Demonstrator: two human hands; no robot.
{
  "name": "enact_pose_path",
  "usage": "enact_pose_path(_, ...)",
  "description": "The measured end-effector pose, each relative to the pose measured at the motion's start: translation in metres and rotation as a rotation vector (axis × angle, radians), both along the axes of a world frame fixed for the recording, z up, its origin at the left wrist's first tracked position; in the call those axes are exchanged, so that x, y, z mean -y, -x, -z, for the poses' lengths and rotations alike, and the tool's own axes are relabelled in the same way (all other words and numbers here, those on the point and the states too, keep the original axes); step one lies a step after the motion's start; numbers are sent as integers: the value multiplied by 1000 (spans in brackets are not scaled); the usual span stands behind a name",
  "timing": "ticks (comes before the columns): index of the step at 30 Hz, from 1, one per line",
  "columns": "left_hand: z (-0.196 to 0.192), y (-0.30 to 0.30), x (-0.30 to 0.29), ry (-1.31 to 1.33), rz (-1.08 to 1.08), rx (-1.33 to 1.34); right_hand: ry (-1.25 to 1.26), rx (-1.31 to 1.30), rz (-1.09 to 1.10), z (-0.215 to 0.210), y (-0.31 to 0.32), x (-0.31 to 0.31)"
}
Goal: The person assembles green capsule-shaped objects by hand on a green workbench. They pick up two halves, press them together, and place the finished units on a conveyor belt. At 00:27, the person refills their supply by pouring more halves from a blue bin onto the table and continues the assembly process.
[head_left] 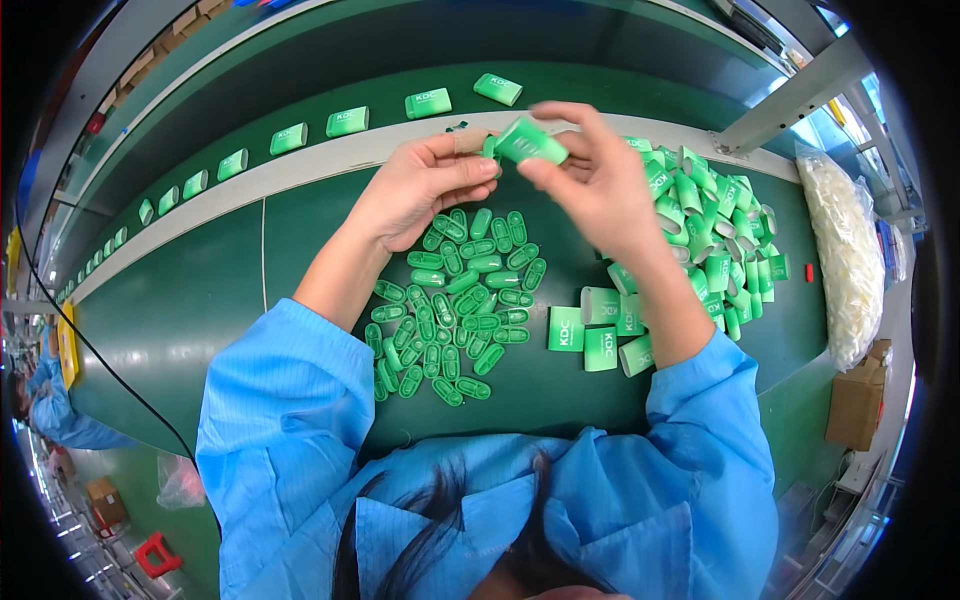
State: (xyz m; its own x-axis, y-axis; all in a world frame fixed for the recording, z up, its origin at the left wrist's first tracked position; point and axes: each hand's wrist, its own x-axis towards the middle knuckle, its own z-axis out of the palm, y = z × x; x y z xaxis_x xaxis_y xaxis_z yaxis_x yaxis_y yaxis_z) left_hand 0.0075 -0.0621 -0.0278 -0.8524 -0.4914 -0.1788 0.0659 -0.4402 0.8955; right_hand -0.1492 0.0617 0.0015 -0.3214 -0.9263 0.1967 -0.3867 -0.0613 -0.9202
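Observation:
Above the green worktop, my left hand [432,182] pinches a small green oval capsule-shaped piece [490,156] between thumb and fingers. Closed on a green printed paper sleeve [532,142], my right hand [605,175] brings it right beside that piece; whether the two touch I cannot tell. My right fingers are slightly blurred. Below my hands lies a loose pile of the same green oval pieces [460,300]. Under and beyond my right forearm spreads a heap of green sleeves [718,265], with a few lying flat [566,329] nearer to me.
Beyond a pale rail [270,195], a row of filled-looking green sleeves [347,122] lies on a green belt. A clear bag of whitish pieces [842,260] and a cardboard box [857,405] stand at the right. A metal post [790,95] rises at the far right. Another person's blue sleeve [75,415] shows far left.

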Motion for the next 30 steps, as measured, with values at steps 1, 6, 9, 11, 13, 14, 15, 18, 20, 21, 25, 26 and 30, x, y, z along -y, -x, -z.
enact_pose_path(1, -3, -1, 0, 45, -24, 15, 34, 146, 23, -1, 4, 2)
enact_pose_path(6, -7, -6, -3, 202, -72, 3, -247, 133, -209, 2, 23, 4)
enact_pose_path(9, -4, -2, -8, 342, -105, 21, -208, 189, -211, 11, 20, 6)
enact_pose_path(11, -1, -1, -11, 417, -128, 22, -186, 209, -234, 15, 20, 7)
enact_pose_path(13, -4, -1, -15, 497, -156, 18, -159, 231, -237, 15, 19, 8)
enact_pose_path(14, -4, -1, -18, 548, -186, 27, -143, 241, -238, 15, 18, 8)
enact_pose_path(15, -3, 0, -20, 599, -216, 37, -127, 247, -225, 16, 18, 6)
enact_pose_path(18, -11, -1, -23, 702, -243, 101, -85, 218, -188, 14, 16, 5)
enact_pose_path(20, -16, -3, -28, 737, -244, 141, -76, 152, -156, 12, 13, 3)
enact_pose_path(21, -18, -3, -30, 751, -248, 148, -42, 134, -138, 14, 12, 1)
enact_pose_path(25, -11, -1, -28, 888, -265, 93, 44, 83, -107, 21, 16, 2)
enact_pose_path(26, -8, 1, -28, 824, -275, 42, 46, 80, -104, 21, 17, 2)
enact_pose_path(30, 10, 9, -36, 800, -325, -14, 39, 89, -103, 22, 16, 4)
